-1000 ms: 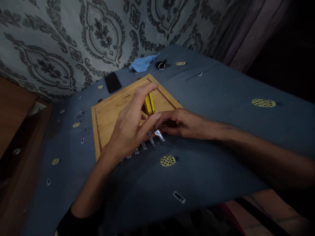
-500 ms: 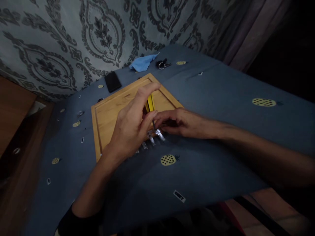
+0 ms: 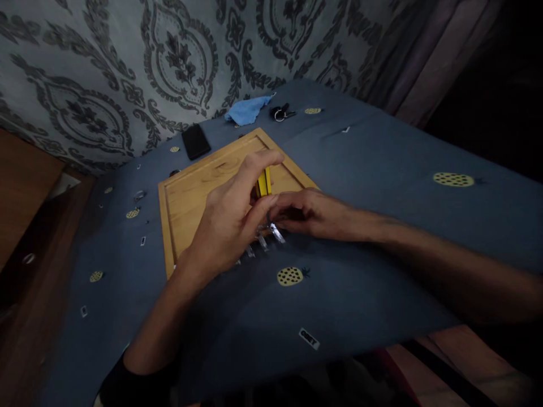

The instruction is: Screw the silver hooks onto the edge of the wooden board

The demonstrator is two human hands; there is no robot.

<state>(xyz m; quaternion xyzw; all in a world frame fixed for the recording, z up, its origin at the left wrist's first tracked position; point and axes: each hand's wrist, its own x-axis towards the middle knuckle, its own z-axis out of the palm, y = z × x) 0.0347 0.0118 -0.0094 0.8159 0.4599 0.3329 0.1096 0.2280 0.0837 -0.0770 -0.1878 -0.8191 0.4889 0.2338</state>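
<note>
My left hand (image 3: 231, 206) is closed around the yellow handle of a screwdriver (image 3: 263, 182), held upright above the near edge of a framed wooden board (image 3: 190, 198). Its shaft is mostly hidden behind my fingers. Close beside it, my right hand (image 3: 303, 210) has thumb and fingers drawn together near the screwdriver's lower end. Whatever lies between those fingertips is hidden. Several shiny metal hooks (image 3: 277, 233) stick out along the board's near edge, just below both hands.
The board lies on a blue cloth (image 3: 360, 271) printed with pineapples. Behind it are a black phone (image 3: 195, 141), a light blue rag (image 3: 248, 110) and a bunch of keys (image 3: 280, 113). A small ring-shaped item (image 3: 139, 195) lies to the left. A patterned curtain (image 3: 178, 56) hangs at the back.
My left hand and the screwdriver handle have shifted slightly right, and the shaft is less visible. My right hand stays almost in place by the hooks.
</note>
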